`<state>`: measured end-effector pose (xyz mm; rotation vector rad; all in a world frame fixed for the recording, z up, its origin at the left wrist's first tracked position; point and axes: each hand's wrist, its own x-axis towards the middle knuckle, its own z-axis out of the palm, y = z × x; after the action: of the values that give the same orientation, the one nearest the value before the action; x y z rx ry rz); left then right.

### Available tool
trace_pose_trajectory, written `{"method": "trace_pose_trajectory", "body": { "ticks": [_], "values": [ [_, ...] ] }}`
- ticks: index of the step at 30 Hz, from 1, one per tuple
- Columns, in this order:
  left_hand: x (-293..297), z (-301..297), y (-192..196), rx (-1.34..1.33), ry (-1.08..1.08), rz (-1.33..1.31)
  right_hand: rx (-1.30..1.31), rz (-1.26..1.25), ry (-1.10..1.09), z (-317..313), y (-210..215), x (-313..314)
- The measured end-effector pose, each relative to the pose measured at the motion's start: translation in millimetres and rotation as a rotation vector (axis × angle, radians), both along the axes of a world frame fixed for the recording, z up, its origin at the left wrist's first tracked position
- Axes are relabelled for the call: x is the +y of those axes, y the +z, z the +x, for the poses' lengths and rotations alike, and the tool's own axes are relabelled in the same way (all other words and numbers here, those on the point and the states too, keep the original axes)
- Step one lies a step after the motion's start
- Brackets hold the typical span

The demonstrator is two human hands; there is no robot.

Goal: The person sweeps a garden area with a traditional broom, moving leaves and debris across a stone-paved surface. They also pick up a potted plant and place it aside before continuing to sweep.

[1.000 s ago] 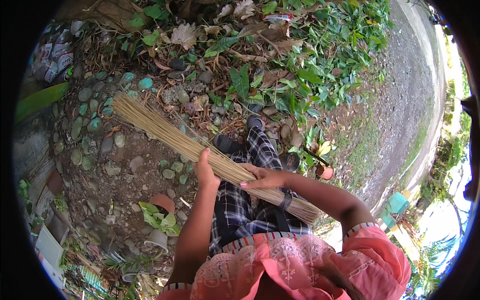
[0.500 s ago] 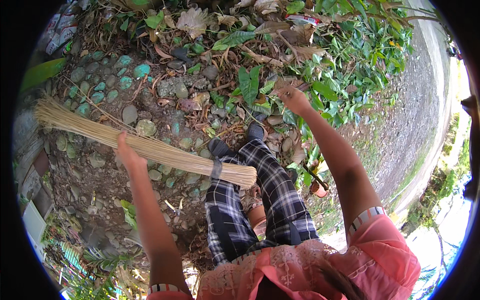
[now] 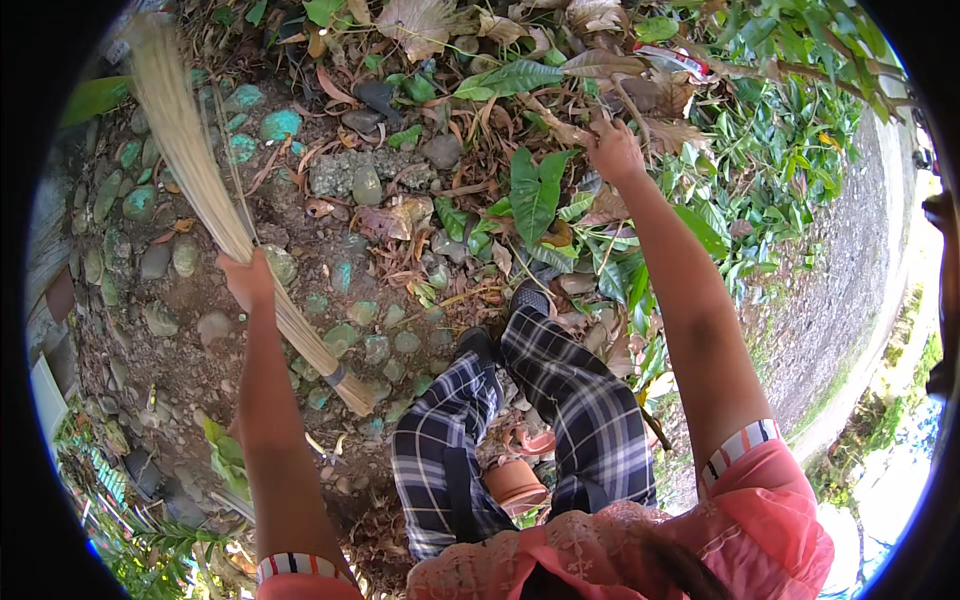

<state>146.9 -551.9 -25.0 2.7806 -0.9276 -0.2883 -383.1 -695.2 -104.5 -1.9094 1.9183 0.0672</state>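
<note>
So a second ago both hands were on the broom (image 3: 215, 185), and now it's all on the left hand (image 3: 248, 281). The broom has swung round too: the loose bristle end points to the far left, over the stones (image 3: 155, 262), and the end with the dark band (image 3: 335, 376) sits nearer, just left of the plaid trousers (image 3: 445, 440). I'd say that leaves the left carrying the whole bundle while the right is freed up for the ground litter.

Left fingers are curled shut around the stalks, with bristles sticking out on the far side and the banded end on the near side, so the broom runs right through the fist.

Right hand (image 3: 614, 150) is well apart from the broom, reaching far, down by the dry leaves (image 3: 680, 137) and a brown stick (image 3: 548, 118). Its fingers look bent, but I can't tell how far open they are or whether they've got hold of anything.
</note>
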Motion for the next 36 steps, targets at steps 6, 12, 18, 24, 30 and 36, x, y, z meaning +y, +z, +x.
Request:
{"method": "trace_pose_trajectory", "body": {
  "ticks": [6,12,18,24,30,36],
  "values": [
    [-0.8,-6.6,-85.8,-0.351,-0.216,0.306,0.151,0.213,0.104,28.0,-28.2,-22.0],
    [-0.5,-10.2,-118.9,-0.478,-0.365,0.221,0.206,0.254,0.213,29.3,-29.2,-30.0],
    [-7.8,-10.4,-135.2,-0.458,-0.455,0.052,-0.135,-0.008,0.007,1.2,51.7,-35.2],
    [-8.5,-19.3,-132.5,-0.493,-0.441,0.07,-0.189,0.119,0.355,89.5,37.8,17.3],
    [-9.1,-19.4,-128.6,-0.431,-0.395,0.122,0.172,0.092,0.833,58.6,-44.7,73.0],
    [-7.6,-16.2,-129.5,-0.387,-0.391,0.071,0.512,0.264,0.21,-77.7,-56.3,38.0]
  ]
}}
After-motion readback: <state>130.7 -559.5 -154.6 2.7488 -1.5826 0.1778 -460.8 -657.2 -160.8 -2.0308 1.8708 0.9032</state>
